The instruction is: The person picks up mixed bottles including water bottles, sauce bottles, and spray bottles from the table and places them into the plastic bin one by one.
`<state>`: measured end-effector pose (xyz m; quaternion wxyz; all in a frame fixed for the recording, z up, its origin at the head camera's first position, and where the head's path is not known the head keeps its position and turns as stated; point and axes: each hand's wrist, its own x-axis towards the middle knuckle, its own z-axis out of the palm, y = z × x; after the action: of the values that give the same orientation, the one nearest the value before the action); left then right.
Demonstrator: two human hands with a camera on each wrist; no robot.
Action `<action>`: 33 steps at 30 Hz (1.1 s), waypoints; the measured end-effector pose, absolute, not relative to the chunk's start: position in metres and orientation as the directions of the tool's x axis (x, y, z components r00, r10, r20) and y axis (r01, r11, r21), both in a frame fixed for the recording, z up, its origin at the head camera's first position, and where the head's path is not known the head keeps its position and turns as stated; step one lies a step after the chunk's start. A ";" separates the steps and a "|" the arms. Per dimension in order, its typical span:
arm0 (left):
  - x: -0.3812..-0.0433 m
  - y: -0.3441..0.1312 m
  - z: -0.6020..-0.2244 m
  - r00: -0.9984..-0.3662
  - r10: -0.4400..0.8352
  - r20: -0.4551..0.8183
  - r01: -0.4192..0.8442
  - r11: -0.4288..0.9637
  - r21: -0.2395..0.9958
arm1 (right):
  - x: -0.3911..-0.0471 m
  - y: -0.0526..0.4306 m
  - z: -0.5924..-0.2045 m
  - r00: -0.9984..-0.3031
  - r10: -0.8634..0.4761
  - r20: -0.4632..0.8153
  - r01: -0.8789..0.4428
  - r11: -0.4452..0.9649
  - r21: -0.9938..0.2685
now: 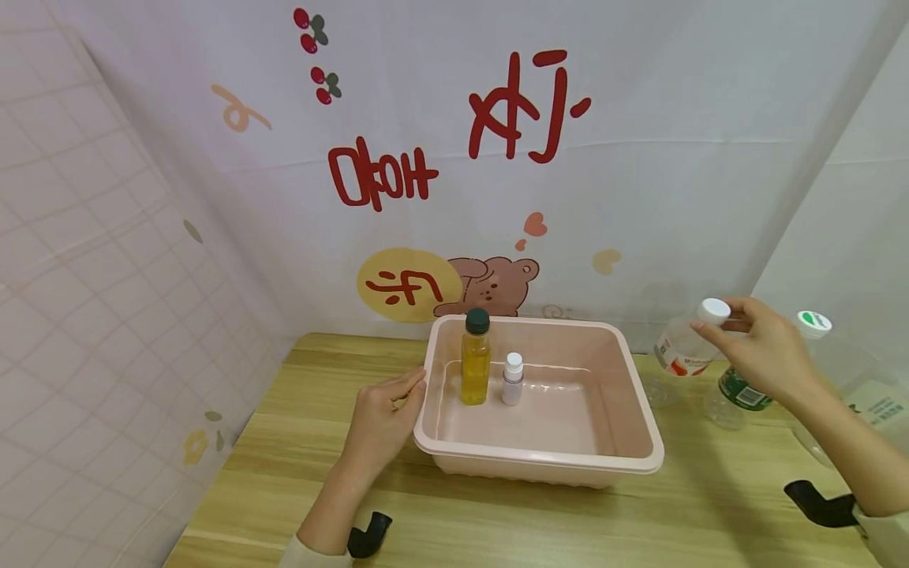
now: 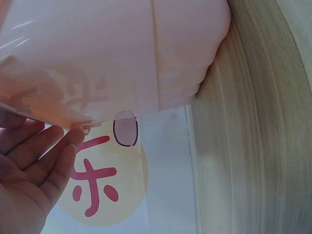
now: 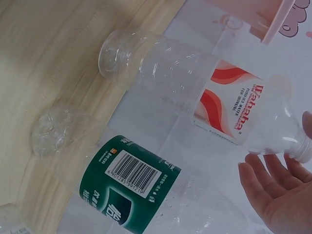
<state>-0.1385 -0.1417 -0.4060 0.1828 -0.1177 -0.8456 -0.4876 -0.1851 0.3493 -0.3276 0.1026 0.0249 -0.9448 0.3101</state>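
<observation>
My left hand [image 1: 379,418] holds the left rim of a pink plastic basin [image 1: 540,457], fingers bent against the rim's underside in the left wrist view. Inside the basin stand a bottle of yellow liquid [image 1: 475,367] with a dark green cap and a small white-capped bottle [image 1: 513,383]. To the right of the basin, my right hand [image 1: 770,347] grips a clear Wahaha water bottle [image 3: 229,100] by its neck, just under the white cap [image 1: 714,310]. That bottle is upright, with a red and white label. Beside it stands a clear bottle with a green label [image 3: 129,183].
A larger clear container [image 1: 880,398] stands at the far right, partly hidden by my right forearm. The wooden table [image 1: 497,521] ends at a white printed curtain [image 1: 639,197] behind the basin. A checked curtain [image 1: 106,315] hangs on the left.
</observation>
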 end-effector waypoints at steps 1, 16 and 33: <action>-0.138 -0.142 -0.406 -0.905 0.021 0.424 0.378 0.497 0.781 | -0.185 0.350 -0.328 -0.976 0.016 0.218 -0.116 0.808 -0.577; -0.138 -0.142 -0.405 -0.906 0.027 0.423 0.380 0.497 0.781 | -0.180 0.346 -0.313 -0.950 0.045 0.309 -0.145 0.812 -0.565; -0.138 -0.142 -0.405 -0.908 0.028 0.418 0.377 0.491 0.786 | -0.165 0.343 -0.278 -0.907 0.141 0.397 -0.125 0.810 -0.573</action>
<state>-0.1376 -0.1425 -0.4054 0.1782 -0.1197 -0.8448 -0.4902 -0.1655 0.3426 -0.2775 0.2156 -0.0043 -0.9266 0.3080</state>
